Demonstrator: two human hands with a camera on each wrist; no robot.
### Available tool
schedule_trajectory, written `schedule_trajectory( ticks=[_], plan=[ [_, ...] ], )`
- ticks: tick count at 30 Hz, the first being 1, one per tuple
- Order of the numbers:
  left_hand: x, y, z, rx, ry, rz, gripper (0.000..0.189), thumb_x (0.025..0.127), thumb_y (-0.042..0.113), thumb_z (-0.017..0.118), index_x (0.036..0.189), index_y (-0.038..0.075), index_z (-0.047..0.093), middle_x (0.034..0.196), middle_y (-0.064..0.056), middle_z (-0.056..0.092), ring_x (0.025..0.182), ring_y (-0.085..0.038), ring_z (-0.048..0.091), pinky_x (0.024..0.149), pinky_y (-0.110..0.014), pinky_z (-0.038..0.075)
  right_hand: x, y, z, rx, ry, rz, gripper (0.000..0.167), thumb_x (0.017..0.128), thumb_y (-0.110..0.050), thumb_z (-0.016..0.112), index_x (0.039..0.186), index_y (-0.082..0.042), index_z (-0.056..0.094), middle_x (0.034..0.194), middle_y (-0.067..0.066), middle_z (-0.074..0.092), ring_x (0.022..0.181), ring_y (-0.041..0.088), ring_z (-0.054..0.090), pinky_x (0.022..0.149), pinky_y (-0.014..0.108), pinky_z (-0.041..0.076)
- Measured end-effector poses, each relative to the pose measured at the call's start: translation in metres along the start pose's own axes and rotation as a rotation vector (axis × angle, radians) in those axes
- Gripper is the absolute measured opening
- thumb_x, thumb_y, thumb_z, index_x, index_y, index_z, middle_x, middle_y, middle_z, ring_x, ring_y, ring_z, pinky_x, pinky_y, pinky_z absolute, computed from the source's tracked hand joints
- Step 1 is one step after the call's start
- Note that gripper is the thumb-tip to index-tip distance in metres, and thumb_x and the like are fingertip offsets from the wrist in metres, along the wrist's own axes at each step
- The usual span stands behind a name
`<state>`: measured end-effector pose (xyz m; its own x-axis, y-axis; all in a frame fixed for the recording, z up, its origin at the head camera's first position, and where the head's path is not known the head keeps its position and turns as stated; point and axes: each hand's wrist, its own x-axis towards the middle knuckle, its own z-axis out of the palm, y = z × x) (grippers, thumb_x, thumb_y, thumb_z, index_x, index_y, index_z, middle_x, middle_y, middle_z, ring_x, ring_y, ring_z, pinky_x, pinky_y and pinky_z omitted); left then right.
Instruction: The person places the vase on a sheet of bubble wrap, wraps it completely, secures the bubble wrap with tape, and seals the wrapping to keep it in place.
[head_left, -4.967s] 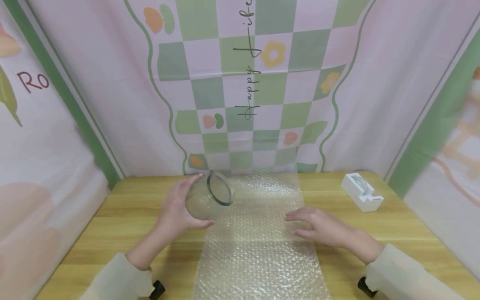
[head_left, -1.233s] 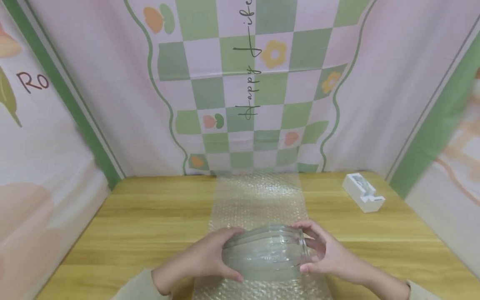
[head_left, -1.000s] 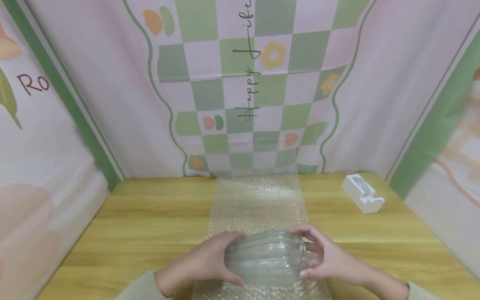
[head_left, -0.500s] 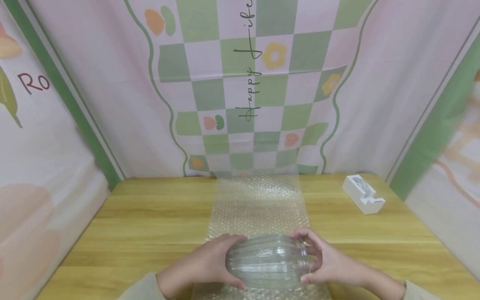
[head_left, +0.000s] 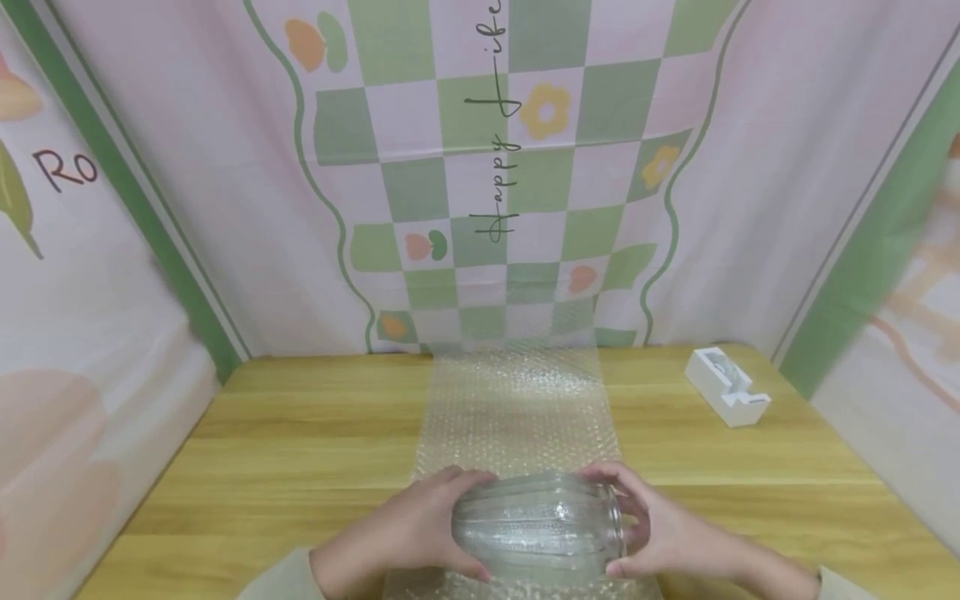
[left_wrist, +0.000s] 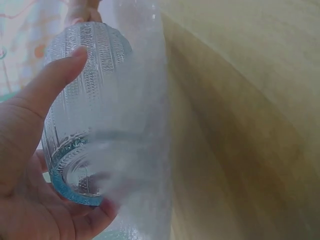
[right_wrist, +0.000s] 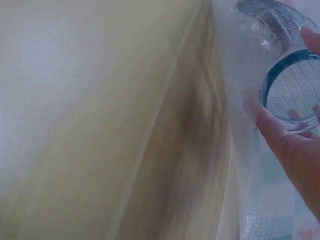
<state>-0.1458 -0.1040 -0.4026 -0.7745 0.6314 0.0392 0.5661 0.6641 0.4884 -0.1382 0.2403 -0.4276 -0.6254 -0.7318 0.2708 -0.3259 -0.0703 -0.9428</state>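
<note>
A clear ribbed glass vase [head_left: 536,533] lies on its side across a strip of bubble wrap [head_left: 517,408], its mouth turned to the right. My left hand [head_left: 416,521] grips the base end, thumb in front and fingers round the back. In the left wrist view the thick bluish base ring [left_wrist: 75,192] sits in that palm, and the wrap's edge veils part of the glass. At the other end, my right hand [head_left: 660,533] holds the vase around its rim. The round opening [right_wrist: 295,90] shows in the right wrist view between thumb and fingers.
A white tape dispenser [head_left: 723,392] stands at the back right of the wooden table [head_left: 300,433]. The wrap runs from the front edge to the back, where it rises against the checked curtain [head_left: 480,167]. Fabric also hangs along both sides.
Five seconds ago only the left hand held the vase, tilted, farther back on the left. It has come to the front middle, with the right hand on its rim, and lately edged toward me.
</note>
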Motion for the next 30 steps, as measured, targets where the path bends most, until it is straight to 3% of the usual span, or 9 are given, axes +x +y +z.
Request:
schedule_trajectory(
  ticks=[5, 8, 11, 16, 21, 23, 26, 30],
  plan=[
    [0.0, 0.001, 0.004, 0.013, -0.006, 0.02, 0.105, 0.061, 0.058, 0.093, 0.149, 0.018, 0.051, 0.123, 0.003, 0.06, 0.108, -0.014, 0.061, 0.094, -0.035, 0.055, -0.004, 0.001, 0.002, 0.065, -0.055, 0.038, 0.094, 0.084, 0.012, 0.074, 0.157, 0.004, 0.016, 0.151, -0.004, 0.038, 0.131, 0.015, 0.051, 0.095, 0.045, 0.056],
    [0.0, 0.001, 0.006, 0.021, -0.005, 0.027, 0.105, 0.061, 0.057, 0.093, 0.149, 0.018, 0.051, 0.122, 0.003, 0.06, 0.107, -0.013, 0.061, 0.092, -0.034, 0.056, -0.005, 0.0, 0.003, 0.036, -0.049, 0.069, 0.094, 0.084, 0.009, 0.075, 0.159, 0.001, 0.018, 0.151, 0.003, 0.037, 0.129, 0.018, 0.053, 0.093, 0.045, 0.057],
    [0.0, 0.003, 0.007, 0.032, -0.007, 0.032, 0.105, 0.061, 0.057, 0.093, 0.149, 0.018, 0.051, 0.123, 0.002, 0.06, 0.108, -0.014, 0.061, 0.092, -0.034, 0.056, -0.006, -0.004, 0.003, -0.107, -0.026, 0.112, 0.096, 0.083, 0.003, 0.079, 0.159, -0.005, 0.022, 0.151, 0.012, 0.036, 0.123, 0.017, 0.056, 0.09, 0.041, 0.059],
    [0.0, 0.005, 0.007, 0.057, -0.005, 0.042, 0.105, 0.062, 0.059, 0.092, 0.149, 0.018, 0.05, 0.124, 0.0, 0.06, 0.109, -0.015, 0.062, 0.092, -0.035, 0.056, -0.006, -0.015, 0.006, -0.483, -0.001, 0.123, 0.1, 0.079, -0.014, 0.086, 0.16, -0.013, 0.027, 0.151, 0.018, 0.037, 0.124, 0.017, 0.053, 0.087, 0.037, 0.059],
    [0.001, 0.003, 0.008, 0.046, 0.003, 0.043, 0.107, 0.062, 0.061, 0.091, 0.15, 0.018, 0.049, 0.123, 0.001, 0.061, 0.107, -0.015, 0.062, 0.091, -0.035, 0.056, -0.003, -0.026, 0.01, -0.85, 0.009, 0.031, 0.103, 0.077, -0.031, 0.089, 0.16, -0.017, 0.03, 0.158, 0.009, 0.037, 0.132, 0.029, 0.05, 0.092, 0.046, 0.057],
    [0.001, 0.002, 0.008, 0.033, 0.002, 0.039, 0.107, 0.062, 0.061, 0.091, 0.151, 0.018, 0.049, 0.123, 0.001, 0.061, 0.107, -0.014, 0.062, 0.091, -0.034, 0.056, -0.002, -0.029, 0.011, -0.949, 0.004, -0.027, 0.102, 0.076, -0.033, 0.089, 0.159, -0.017, 0.033, 0.161, 0.006, 0.034, 0.135, 0.03, 0.049, 0.096, 0.047, 0.055],
    [0.001, -0.001, 0.009, 0.02, 0.0, 0.038, 0.107, 0.063, 0.062, 0.09, 0.151, 0.018, 0.048, 0.124, 0.001, 0.061, 0.108, -0.014, 0.061, 0.091, -0.034, 0.055, 0.0, -0.031, 0.013, -1.025, -0.013, -0.107, 0.097, 0.077, -0.032, 0.089, 0.157, -0.014, 0.038, 0.163, 0.004, 0.033, 0.138, 0.025, 0.046, 0.099, 0.044, 0.053],
    [0.0, -0.002, 0.008, 0.023, -0.008, 0.044, 0.109, 0.064, 0.063, 0.089, 0.153, 0.018, 0.045, 0.125, 0.001, 0.06, 0.108, -0.014, 0.061, 0.09, -0.034, 0.055, 0.0, -0.032, 0.014, -1.032, -0.024, -0.158, 0.091, 0.08, -0.031, 0.088, 0.155, -0.012, 0.041, 0.163, 0.006, 0.033, 0.14, 0.023, 0.045, 0.098, 0.041, 0.054]
  ],
)
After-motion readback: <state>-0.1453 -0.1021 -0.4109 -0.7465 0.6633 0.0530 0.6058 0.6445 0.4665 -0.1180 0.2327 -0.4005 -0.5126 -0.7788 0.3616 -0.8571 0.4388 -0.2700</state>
